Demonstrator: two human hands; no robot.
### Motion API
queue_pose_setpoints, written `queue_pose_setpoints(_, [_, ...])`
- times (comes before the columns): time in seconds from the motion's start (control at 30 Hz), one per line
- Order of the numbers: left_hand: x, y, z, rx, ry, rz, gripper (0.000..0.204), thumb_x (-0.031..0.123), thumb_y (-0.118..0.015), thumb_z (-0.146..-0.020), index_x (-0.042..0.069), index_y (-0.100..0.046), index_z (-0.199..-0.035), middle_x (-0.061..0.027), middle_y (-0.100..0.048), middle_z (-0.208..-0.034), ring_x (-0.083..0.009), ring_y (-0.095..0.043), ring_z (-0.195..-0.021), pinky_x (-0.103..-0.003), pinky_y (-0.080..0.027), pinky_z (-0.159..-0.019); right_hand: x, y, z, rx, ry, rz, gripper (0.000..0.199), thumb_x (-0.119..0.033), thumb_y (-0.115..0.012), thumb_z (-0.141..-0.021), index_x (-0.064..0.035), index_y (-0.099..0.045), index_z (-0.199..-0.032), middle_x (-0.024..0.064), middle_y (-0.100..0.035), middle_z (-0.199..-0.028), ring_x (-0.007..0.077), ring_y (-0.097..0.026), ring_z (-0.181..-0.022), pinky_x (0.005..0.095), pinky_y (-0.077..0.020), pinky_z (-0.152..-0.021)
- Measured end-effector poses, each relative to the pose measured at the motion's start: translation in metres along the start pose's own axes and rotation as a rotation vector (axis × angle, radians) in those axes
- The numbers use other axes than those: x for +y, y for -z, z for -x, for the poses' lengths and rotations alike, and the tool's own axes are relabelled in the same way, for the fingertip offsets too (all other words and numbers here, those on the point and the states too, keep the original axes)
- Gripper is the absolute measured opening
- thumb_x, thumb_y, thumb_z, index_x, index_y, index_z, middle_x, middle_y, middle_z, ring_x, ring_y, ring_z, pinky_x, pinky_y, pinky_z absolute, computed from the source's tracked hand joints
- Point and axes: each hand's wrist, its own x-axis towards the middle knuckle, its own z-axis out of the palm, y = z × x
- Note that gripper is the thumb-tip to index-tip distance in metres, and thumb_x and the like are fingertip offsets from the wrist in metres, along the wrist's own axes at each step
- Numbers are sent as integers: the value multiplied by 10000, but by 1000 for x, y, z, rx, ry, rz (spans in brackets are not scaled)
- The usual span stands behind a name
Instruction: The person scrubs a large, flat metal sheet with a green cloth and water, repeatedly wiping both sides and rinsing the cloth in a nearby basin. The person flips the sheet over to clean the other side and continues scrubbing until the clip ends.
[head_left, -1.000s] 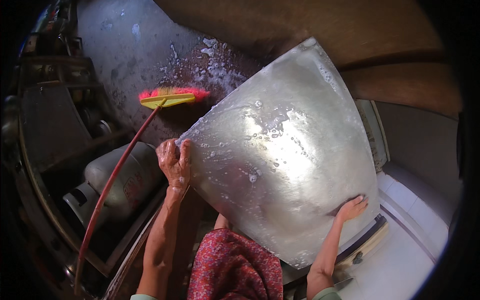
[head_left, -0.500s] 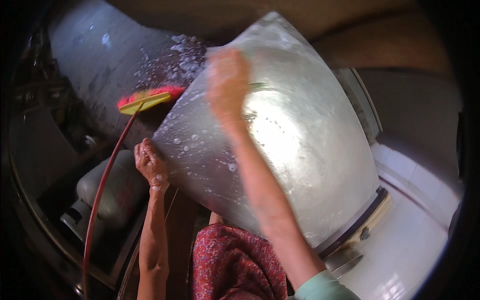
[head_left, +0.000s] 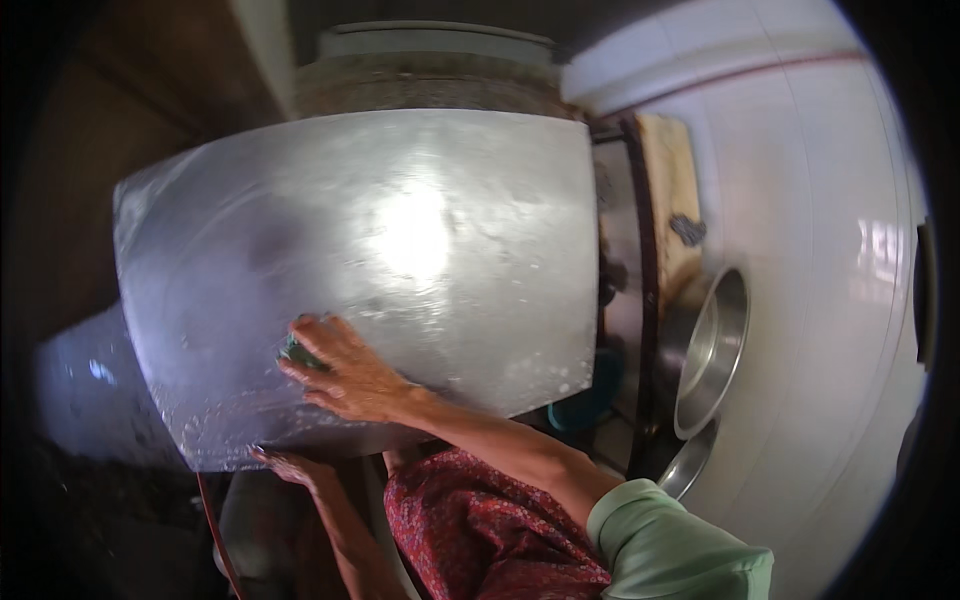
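Here, one tray point(head_left: 400, 250), two hands.

A dark metal rack point(head_left: 640, 300) is seen at right. A round steel basin point(head_left: 712, 350) is held tilted on it; a second steel vessel point(head_left: 685, 468) is seen just below.

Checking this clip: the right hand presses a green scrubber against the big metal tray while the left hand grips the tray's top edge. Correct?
Not quite. The head view shows the left hand gripping the bottom edge of the metal tray, not the top. The right hand does press a green scrubber against it.
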Motion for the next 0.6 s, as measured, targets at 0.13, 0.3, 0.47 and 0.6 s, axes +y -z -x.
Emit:
queue_pose_setpoints(0.13, [-18,-31,79,-278,96,583,937,781,-370,-781,155,-202,-1458,-141,-211,-1492,-349,-263,-1318,-595,-225,-1070,57,105,79,446,-625,269,512,-305,-493,-913,8,-428,-1312,270,-381,-1365,399,-340,-1274,529,-228,-1070])
queue_pose_setpoints(0.3, [10,-58,135,-643,568,972,1090,926,-237,-646,209,-199,-1467,-52,-146,-1526,-336,-135,-1373,-613,-140,-1090,149,136,201,427,-1305,21,532,-342,-424,-945,70,-407,-1279,312,-518,-1190,437,-514,-1092,462,-406,-930])
queue_pose_setpoints(0.47, [42,-68,146,-384,706,795,1072,914,-160,-668,178,-281,-1438,-69,-209,-1511,-351,-214,-1347,-627,-203,-1061,184,131,193,551,-1089,-174,454,-252,-455,-946,94,-426,-1240,286,-578,-987,416,-560,-941,476,-457,-814])
queue_pose_setpoints(0.6, [-6,-81,84,-374,551,777,957,818,-195,-748,155,-332,-1424,-91,-312,-1477,-383,-270,-1334,-624,-249,-1043,202,140,153,416,-1027,-401,530,-186,-507,-917,102,-321,-1323,292,-550,-1054,391,-562,-954,462,-471,-817])
